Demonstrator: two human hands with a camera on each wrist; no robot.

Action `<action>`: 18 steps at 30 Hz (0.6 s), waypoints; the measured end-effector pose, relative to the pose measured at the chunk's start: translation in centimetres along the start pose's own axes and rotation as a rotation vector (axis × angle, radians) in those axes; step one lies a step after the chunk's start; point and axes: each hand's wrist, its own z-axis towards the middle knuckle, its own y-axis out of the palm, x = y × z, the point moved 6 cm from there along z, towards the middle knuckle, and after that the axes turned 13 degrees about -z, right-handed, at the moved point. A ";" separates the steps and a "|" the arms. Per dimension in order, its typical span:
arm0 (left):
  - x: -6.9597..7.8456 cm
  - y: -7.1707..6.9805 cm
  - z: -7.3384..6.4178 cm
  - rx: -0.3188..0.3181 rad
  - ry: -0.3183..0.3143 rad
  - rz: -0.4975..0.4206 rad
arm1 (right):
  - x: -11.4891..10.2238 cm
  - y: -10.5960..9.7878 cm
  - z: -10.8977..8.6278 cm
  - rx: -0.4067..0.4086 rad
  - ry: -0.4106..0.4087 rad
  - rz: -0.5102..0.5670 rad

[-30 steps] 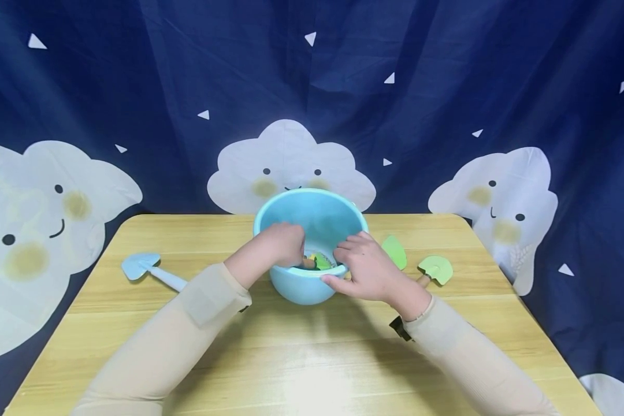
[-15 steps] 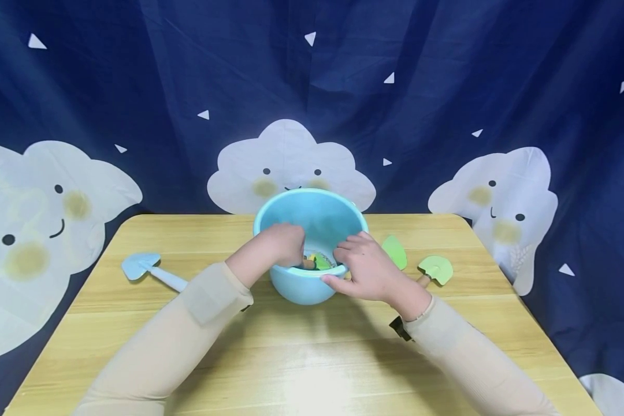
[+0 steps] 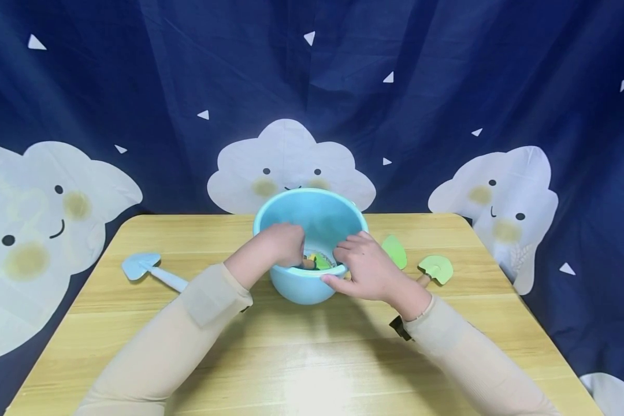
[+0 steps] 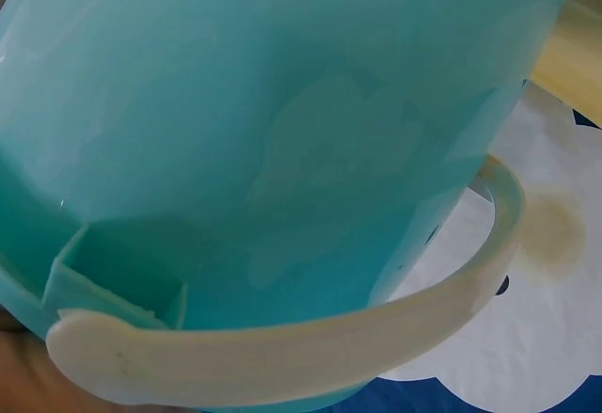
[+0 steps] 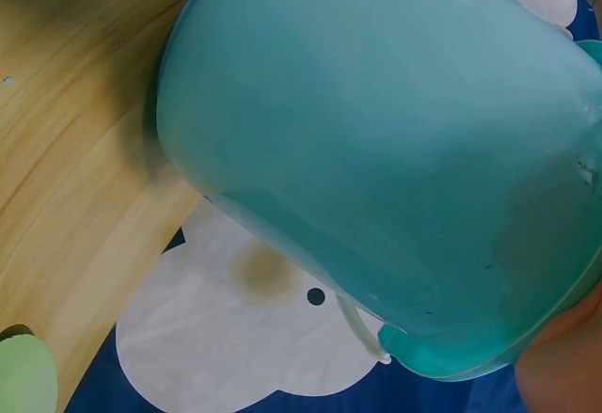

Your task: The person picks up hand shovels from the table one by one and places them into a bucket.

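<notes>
A light blue bucket (image 3: 304,289) with a pale handle (image 4: 282,352) stands at the middle of the table. My left hand (image 3: 283,242) reaches over its near left rim and grips it, knuckles up, fingertips hidden inside. On the near right side my right hand (image 3: 366,268) holds the rim, thumb along the outside and fingers curled inside. At the bucket's bottom lies a small garden tool (image 3: 322,261) with a green head and brown handle, partly behind the left hand and near rim. Both wrist views are filled mostly by the bucket's outer wall.
A blue toy shovel (image 3: 141,266) lies on the wooden table (image 3: 312,352) to the left, its handle partly behind the left sleeve. To the right are a green leaf-shaped blade (image 3: 394,252) and a green shovel (image 3: 437,269). A dark blue cloud-patterned curtain (image 3: 343,75) hangs behind.
</notes>
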 end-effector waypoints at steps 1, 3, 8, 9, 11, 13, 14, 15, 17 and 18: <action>0.0 0.0 0.0 0.001 0.001 -0.003 | 0.0 0.0 0.0 -0.001 0.001 0.001; 0.0 0.0 0.0 0.003 0.004 -0.004 | 0.0 0.0 0.0 -0.002 0.001 0.002; 0.0 0.0 0.1 0.006 0.010 -0.004 | 0.0 -0.1 0.0 0.003 0.002 0.011; 0.0 0.0 0.0 0.007 0.011 -0.005 | 0.0 -0.1 0.1 0.004 0.002 0.011; 0.0 -0.1 0.0 0.013 0.017 -0.007 | 0.0 -0.2 0.1 0.004 0.004 0.010; 0.0 -0.1 -0.1 0.018 0.022 -0.006 | 0.0 -0.1 0.0 0.003 0.003 0.008; 0.0 -0.1 -0.1 0.019 0.024 -0.009 | 0.0 -0.1 0.0 0.003 0.003 0.006; 0.0 -0.1 -0.1 0.020 0.024 -0.012 | 0.0 -0.1 0.0 0.002 0.003 0.005; 0.0 -0.1 -0.2 0.021 0.025 -0.020 | 0.0 -0.1 0.0 0.000 0.001 0.004; 0.0 -0.1 -0.2 0.022 0.026 -0.023 | 0.0 -0.1 0.0 -0.001 0.000 0.003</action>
